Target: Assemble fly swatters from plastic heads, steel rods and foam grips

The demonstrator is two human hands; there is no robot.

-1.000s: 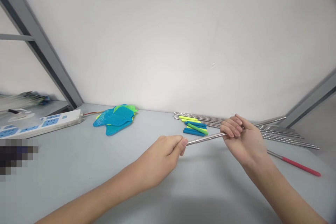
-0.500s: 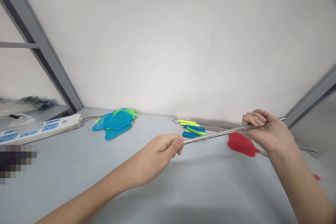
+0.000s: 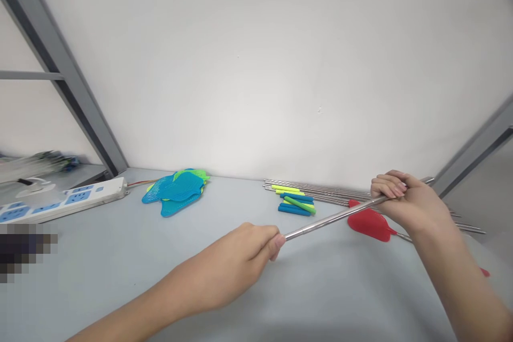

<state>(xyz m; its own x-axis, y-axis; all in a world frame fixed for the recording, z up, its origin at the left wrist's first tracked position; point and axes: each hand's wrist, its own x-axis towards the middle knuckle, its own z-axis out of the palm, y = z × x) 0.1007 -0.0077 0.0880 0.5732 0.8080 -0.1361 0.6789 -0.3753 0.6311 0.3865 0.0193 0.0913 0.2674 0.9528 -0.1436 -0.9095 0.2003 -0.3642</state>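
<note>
A thin silvery telescopic rod (image 3: 334,218) spans the gap between my two hands, slanting up to the right above the table. My left hand (image 3: 256,256) is closed around its lower end, thumb on top. Further up, my right hand (image 3: 401,195) wraps its fingers round the rod, whose tip sticks out past the hand. Beneath the rod lies a red fly swatter (image 3: 371,224) with a metal shaft, partly hidden by my right wrist. Short blue, yellow and green tubes (image 3: 296,204) lie in a small pile beyond my left hand.
More metal rods (image 3: 320,191) lie along the wall, running behind my right hand. Blue and green swatter heads (image 3: 176,192) are stacked at the left back. A white power strip (image 3: 96,195) is on the left, near a grey metal frame post (image 3: 80,96).
My left hand has moved down and slightly toward me with its end of the rod, so the rod slants more steeply. My right hand has hardly moved.
</note>
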